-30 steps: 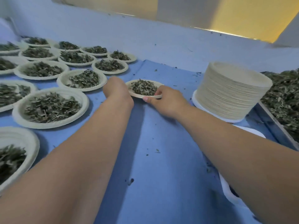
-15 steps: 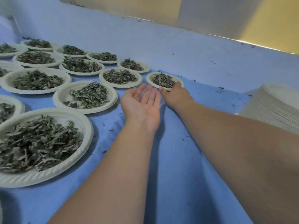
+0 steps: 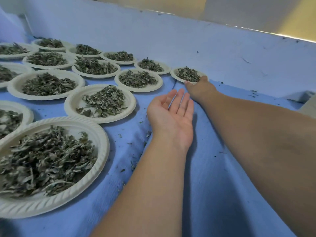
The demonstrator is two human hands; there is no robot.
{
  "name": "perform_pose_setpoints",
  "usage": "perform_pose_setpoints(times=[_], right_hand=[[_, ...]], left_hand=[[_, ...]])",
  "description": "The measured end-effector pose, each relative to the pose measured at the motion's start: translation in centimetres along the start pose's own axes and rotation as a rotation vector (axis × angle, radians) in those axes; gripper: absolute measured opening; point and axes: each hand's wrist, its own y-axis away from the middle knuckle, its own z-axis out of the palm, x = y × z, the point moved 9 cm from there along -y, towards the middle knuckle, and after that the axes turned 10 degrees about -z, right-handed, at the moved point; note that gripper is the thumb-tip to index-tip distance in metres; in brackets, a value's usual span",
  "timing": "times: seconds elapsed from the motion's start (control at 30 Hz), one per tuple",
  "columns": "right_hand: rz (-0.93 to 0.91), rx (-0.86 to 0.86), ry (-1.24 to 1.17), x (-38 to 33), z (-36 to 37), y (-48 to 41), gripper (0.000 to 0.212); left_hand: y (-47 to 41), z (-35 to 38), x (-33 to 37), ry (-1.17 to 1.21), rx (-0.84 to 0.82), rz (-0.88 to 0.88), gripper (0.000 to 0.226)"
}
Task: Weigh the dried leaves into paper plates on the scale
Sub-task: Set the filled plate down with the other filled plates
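Two bare hands are working over the blue cloth.

Right hand is reaching out to the far right end of the plate rows and is gripping the near rim of a small round off-white paper plate. Thumb is lying on top of the rim. One fingertip is showing at the rim's edge, and the other fingers are hidden behind the hand. That plate is carrying a low heap of dried grey-green leaves. It is sitting at the back of the cloth, just beside the pale blue wall. Cannot tell if it is resting flat or being held slightly off the cloth.

Left hand is facing palm up with fingers straight and close together and thumb out to the side. It is holding nothing and is touching no plate. It is sitting just on the near side of the right hand, apart from the gripped plate.

Many other filled paper plates are lying in staggered rows across the left half of the cloth, each carrying its own leaf heap. The nearest one is looking largest and blurred. Loose leaf crumbs are lying on the cloth between the plates and the left forearm.
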Motion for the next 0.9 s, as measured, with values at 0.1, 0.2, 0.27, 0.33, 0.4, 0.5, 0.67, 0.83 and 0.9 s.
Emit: perform_pose_setpoints(times=[0.1, 0.2, 0.27, 0.33, 0.4, 0.5, 0.67, 0.83, 0.9], right_hand=[[0.001, 0.003, 0.005, 0.2, 0.1, -0.7, 0.088], [0.01, 0.001, 0.006, 0.5, 0.2, -0.9, 0.097], [0.025, -0.008, 0.008, 0.5, 0.4, -0.8, 0.106], [0.072, -0.031, 0.047, 0.8, 0.6, -0.3, 0.116], [0.115, -0.074, 0.096, 1.0, 0.8, 0.3, 0.12], [0.111, -0.119, 0.129, 1.5, 0.8, 1.1, 0.12], [0.053, -0.221, 0.21, 2.4, 0.7, 4.2, 0.11], [-0.091, -0.302, 0.29, 1.9, -0.4, 10.3, 0.096], [-0.16, -0.355, 0.317, 1.5, -0.9, 13.1, 0.095]], left_hand=[[0.0, 0.1, 0.0, -0.003, -0.004, 0.004, 0.037], [-0.1, 0.1, -0.1, -0.011, -0.003, 0.005, 0.037], [-0.1, 0.1, 0.0, -0.012, 0.001, 0.011, 0.036], [0.0, 0.2, 0.0, -0.029, 0.004, 0.01, 0.036], [0.2, 0.1, -0.1, -0.053, 0.01, 0.007, 0.036], [0.4, 0.3, -0.3, -0.101, 0.008, 0.002, 0.035], [0.3, 0.7, -0.4, -0.359, 0.076, 0.086, 0.016], [0.3, 1.6, -0.1, -0.856, 0.213, 0.248, 0.013], [0.9, 2.3, -0.7, -1.127, 0.213, 0.314, 0.019]])
